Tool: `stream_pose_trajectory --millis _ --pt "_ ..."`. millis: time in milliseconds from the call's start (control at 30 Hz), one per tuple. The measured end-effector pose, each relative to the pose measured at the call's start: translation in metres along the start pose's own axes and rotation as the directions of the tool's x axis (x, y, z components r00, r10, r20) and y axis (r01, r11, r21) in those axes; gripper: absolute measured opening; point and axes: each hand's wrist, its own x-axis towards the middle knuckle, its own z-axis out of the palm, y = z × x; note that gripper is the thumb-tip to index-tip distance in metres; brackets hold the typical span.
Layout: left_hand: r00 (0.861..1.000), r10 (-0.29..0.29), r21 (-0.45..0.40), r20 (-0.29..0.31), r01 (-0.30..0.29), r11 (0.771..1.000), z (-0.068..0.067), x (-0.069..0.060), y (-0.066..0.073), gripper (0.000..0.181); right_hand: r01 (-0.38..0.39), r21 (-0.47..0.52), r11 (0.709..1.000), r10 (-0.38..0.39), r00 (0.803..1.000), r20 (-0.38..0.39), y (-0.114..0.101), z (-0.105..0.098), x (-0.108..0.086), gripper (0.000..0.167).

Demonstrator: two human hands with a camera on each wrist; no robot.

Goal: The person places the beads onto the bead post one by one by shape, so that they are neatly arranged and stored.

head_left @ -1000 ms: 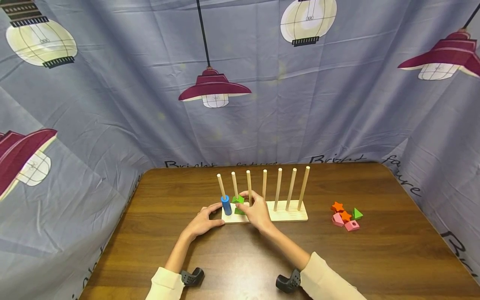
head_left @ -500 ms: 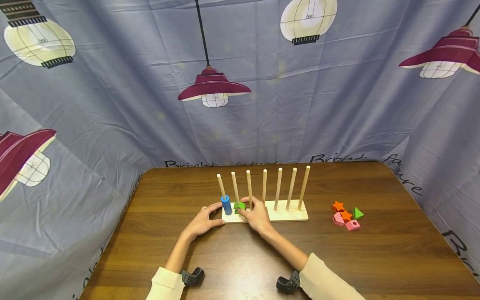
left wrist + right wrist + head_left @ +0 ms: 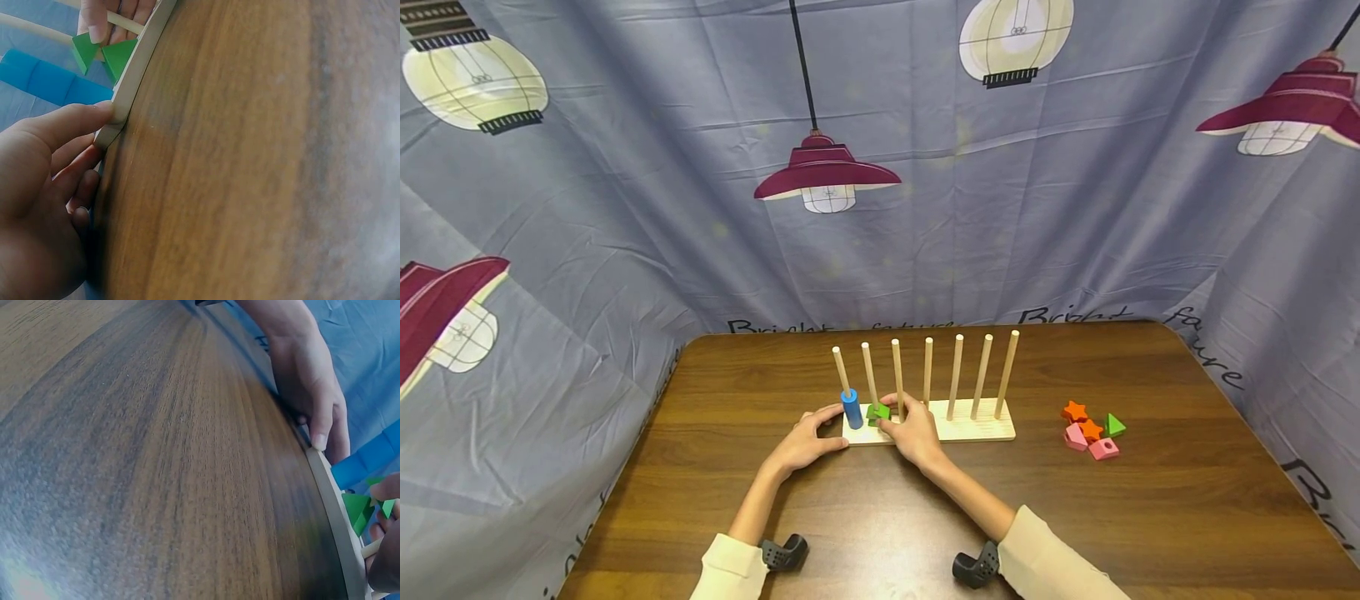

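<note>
A wooden peg board (image 3: 976,427) with a row of upright pegs lies on the table. My left hand (image 3: 803,444) grips its left end, thumb at the front edge and fingers round the end. Blue cylinder blocks (image 3: 852,411) are stacked on the leftmost peg. On the second peg, my right hand (image 3: 916,432) pinches a green triangular block (image 3: 84,54) between thumb and fingers. Just below it, a second green triangular block (image 3: 119,58) sits against the base, with a gap visible between the two. Part of the upper block is hidden by the right hand.
Right of the board lies a loose group: orange star blocks (image 3: 1074,411), pink blocks (image 3: 1104,449) and a green triangular block (image 3: 1114,426). The other pegs (image 3: 956,377) stand bare and tall. A curtain (image 3: 925,250) hangs behind the wooden table (image 3: 760,375).
The right hand has lowered the green triangular block down the second peg, mostly in the first half second. My left hand has stayed on the board's end.
</note>
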Motion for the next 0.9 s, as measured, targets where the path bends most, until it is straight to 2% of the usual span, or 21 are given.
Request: stream_pose_trajectory --millis 300,467,567,633,800,900 --pt "1.000 -0.002 0.010 -0.005 0.002 1.000 0.000 0.002 0.000 0.064 0.030 -0.023 0.999 -0.031 0.999 -0.017 0.002 -0.001 -0.001 0.029" --pt "1.000 0.003 0.006 -0.004 -0.003 1.000 0.000 0.002 0.001 0.064 0.044 -0.066 0.997 -0.042 0.999 0.032 -0.001 -0.011 -0.009 0.044" --pt "1.000 0.003 0.001 -0.004 -0.003 1.000 0.000 0.001 0.001 0.065 0.048 -0.092 0.995 -0.040 0.995 0.087 -0.003 -0.022 -0.018 0.055" --pt "1.000 0.002 -0.002 -0.005 -0.002 1.000 0.000 0.001 0.001 0.064 0.062 -0.096 0.993 -0.051 0.992 0.115 -0.003 -0.032 -0.024 0.057" --pt "1.000 -0.001 0.000 -0.008 0.001 1.000 0.000 0.000 0.002 0.064 0.124 -0.121 0.985 -0.110 0.987 0.119 0.000 -0.065 -0.037 0.037" --pt "1.000 -0.007 0.002 -0.007 0.007 1.000 0.000 -0.001 0.003 0.064 0.151 -0.128 0.980 -0.141 0.987 0.080 0.003 -0.091 -0.042 0.026"
